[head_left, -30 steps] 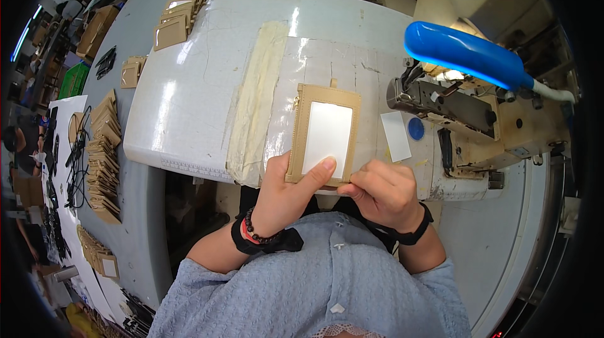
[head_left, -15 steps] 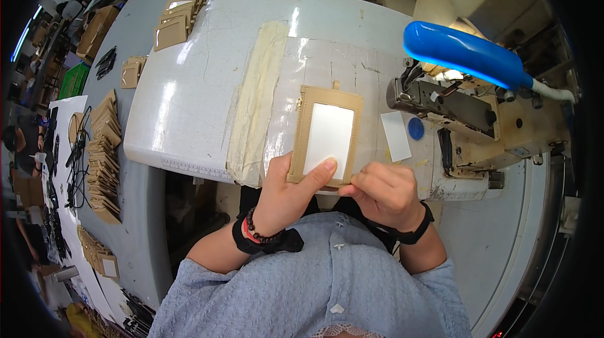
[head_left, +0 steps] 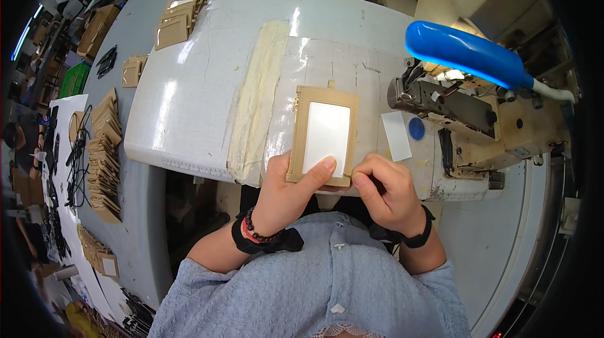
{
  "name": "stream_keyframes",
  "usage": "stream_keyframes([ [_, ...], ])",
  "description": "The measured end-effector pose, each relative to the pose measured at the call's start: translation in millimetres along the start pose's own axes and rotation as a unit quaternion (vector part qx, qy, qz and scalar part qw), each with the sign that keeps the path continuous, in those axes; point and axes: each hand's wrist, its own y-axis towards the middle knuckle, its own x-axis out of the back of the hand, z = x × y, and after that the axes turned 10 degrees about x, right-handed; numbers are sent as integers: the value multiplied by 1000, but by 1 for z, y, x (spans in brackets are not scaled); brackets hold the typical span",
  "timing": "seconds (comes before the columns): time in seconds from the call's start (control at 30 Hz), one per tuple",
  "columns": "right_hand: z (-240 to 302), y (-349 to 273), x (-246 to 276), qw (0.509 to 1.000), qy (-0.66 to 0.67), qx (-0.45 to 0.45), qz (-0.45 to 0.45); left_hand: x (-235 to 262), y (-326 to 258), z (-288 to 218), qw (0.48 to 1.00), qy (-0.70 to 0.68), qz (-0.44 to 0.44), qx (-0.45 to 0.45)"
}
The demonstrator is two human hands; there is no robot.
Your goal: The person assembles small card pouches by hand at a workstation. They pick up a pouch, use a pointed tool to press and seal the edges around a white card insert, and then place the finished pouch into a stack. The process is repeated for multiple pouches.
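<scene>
A tan card holder (head_left: 302, 130) with a white panel in its window lies in my left hand (head_left: 292, 184). It has a small tab at its far end and a zipper down its left edge. My left thumb presses on the white panel, and the other fingers are underneath, mostly hidden. Beside the holder's near right corner, my right hand (head_left: 389, 190) is closed in a pinch, with thumb and forefinger tips together. Whatever those fingertips hold is too small to make out. A white card (head_left: 396, 136) rests on the table to the right of the holder.
A sewing machine (head_left: 447, 108) stands at the right, below a blue lamp-like part (head_left: 465, 51). Stacks of tan card holders (head_left: 104, 171) line the grey table at left, with another pile (head_left: 173, 26) at the far left. A blue disc (head_left: 416, 128) sits near the machine.
My right hand has shifted slightly up and rolled, showing more of its curled fingers. The card holder has tilted a little to the left in my left hand.
</scene>
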Motion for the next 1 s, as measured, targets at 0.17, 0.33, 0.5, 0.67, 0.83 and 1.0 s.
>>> stream_keyframes([
  [0.17,2,-1,-2,999,-45,3,-5,0,0,0,1000,12,1,-6],
  [0.33,8,-1,0,987,-158,11,23,0,2,1,999,-28,0,31],
  [0.5,12,-6,4,984,-177,2,2,0,1,-5,997,-59,7,47],
  [0.67,10,-12,-2,992,-113,-21,-60,0,1,-2,999,-37,3,18],
  [0.83,10,-21,-15,968,83,-105,-210,0,0,-2,1000,-24,5,4],
  [1.0,-1,-25,-1,939,252,-164,-165,0,1,0,1000,-28,0,-7],
])
